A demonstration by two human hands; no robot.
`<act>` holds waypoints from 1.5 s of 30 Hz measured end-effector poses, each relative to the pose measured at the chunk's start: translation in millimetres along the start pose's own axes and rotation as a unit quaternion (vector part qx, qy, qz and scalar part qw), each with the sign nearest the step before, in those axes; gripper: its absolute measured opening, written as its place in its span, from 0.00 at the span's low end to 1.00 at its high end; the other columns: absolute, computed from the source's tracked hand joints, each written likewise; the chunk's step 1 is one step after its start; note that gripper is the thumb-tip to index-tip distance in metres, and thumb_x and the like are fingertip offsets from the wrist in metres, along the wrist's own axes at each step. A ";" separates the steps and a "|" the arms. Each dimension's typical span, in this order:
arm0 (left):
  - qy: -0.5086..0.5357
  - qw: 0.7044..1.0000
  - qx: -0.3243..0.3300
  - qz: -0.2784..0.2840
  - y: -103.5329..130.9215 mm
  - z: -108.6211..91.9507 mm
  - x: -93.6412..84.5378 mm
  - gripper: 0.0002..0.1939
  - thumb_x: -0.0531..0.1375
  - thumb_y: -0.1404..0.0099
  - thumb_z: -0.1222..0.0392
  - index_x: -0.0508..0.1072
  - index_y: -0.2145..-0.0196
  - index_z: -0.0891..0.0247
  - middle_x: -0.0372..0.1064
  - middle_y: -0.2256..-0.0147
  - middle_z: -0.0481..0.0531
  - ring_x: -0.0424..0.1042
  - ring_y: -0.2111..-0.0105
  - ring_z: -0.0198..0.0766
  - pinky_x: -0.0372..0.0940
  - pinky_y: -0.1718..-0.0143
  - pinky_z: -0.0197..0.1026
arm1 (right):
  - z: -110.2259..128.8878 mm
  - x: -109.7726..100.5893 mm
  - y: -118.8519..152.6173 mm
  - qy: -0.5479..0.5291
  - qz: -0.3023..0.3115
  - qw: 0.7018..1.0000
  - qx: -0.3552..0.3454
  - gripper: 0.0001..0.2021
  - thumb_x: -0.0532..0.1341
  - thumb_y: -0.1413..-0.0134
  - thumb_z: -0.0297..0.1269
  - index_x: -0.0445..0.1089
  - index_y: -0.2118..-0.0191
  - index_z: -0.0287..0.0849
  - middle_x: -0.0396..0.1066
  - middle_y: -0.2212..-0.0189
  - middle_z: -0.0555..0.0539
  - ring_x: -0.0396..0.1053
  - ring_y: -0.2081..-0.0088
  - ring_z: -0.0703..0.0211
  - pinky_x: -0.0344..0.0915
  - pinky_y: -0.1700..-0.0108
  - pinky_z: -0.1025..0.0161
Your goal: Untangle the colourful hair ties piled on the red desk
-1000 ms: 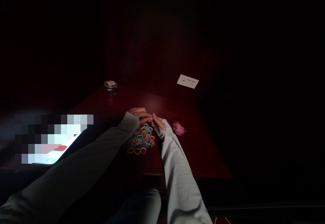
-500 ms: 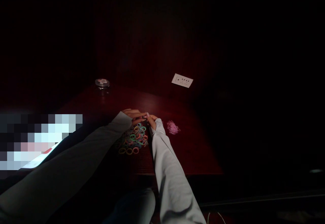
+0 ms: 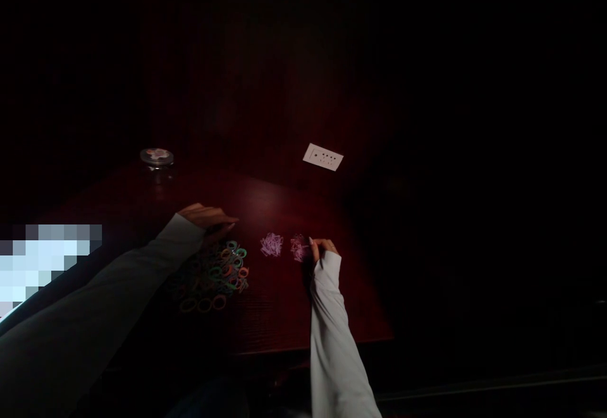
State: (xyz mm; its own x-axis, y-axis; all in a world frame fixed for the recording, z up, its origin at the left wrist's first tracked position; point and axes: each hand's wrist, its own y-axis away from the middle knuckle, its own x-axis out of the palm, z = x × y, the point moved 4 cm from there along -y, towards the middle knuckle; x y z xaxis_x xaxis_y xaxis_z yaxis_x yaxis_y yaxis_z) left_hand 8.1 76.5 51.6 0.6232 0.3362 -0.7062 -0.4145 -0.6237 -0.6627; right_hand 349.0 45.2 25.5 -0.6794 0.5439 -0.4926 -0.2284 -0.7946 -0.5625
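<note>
My left hand (image 3: 208, 217) hovers just above and behind a pile of multicoloured rings (image 3: 230, 269), its fingers drawn together; whatever it may hold is too small and dark to make out. My right hand (image 3: 321, 247) pinches a thin pink strand at the right edge of a small pink pile (image 3: 298, 247). Left of that pile lies a separate heap of short lilac pieces (image 3: 272, 245). Both piles rest on the dark red table (image 3: 284, 317), to the right of the rings.
A round lidded container (image 3: 157, 157) stands at the back left. A white socket plate (image 3: 323, 157) is behind the table. At the far left a bright, pixelated area (image 3: 38, 266) shows. The surroundings are very dark.
My hands, together before, have moved apart, the right one reaching the pink pile and the left one shifting left. The lilac heap has come into sight. The view has turned slightly right.
</note>
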 end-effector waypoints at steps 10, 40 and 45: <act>-0.015 0.990 -0.127 -0.058 15.2 -3.0 -12.4 0.15 0.56 0.30 0.52 0.82 0.62 0.56 0.78 0.67 0.48 0.72 0.70 0.37 0.62 0.59 0.42 | -11.9 4.7 -11.4 0.041 0.017 0.999 -0.006 0.26 0.55 0.39 0.61 0.74 0.70 0.41 0.73 0.69 0.41 0.67 0.64 0.53 0.62 0.56 0.55; 0.074 0.983 -0.161 -0.055 53.3 11.9 -7.8 0.18 0.51 0.28 0.54 0.80 0.64 0.59 0.78 0.62 0.53 0.72 0.62 0.41 0.66 0.54 0.42 | -11.5 3.2 -6.8 0.076 -0.004 0.996 0.039 0.35 0.48 0.40 0.68 0.76 0.71 0.41 0.76 0.68 0.39 0.62 0.63 0.52 0.58 0.56 0.56; 0.047 0.986 -0.159 -0.035 51.3 5.0 -10.4 0.15 0.53 0.29 0.54 0.79 0.64 0.59 0.78 0.62 0.52 0.71 0.62 0.41 0.64 0.54 0.42 | -6.5 0.4 -4.3 0.094 -0.011 0.996 0.001 0.35 0.42 0.34 0.63 0.75 0.69 0.41 0.73 0.69 0.40 0.61 0.63 0.52 0.58 0.55 0.56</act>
State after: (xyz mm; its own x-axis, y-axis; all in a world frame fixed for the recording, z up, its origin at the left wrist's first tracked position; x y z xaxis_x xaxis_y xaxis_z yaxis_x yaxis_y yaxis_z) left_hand -23.0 44.6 23.7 0.7074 0.3292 -0.6254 -0.1485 -0.7959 -0.5869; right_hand 354.2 50.6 23.4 -0.5319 0.6021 -0.5954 -0.2442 -0.7823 -0.5730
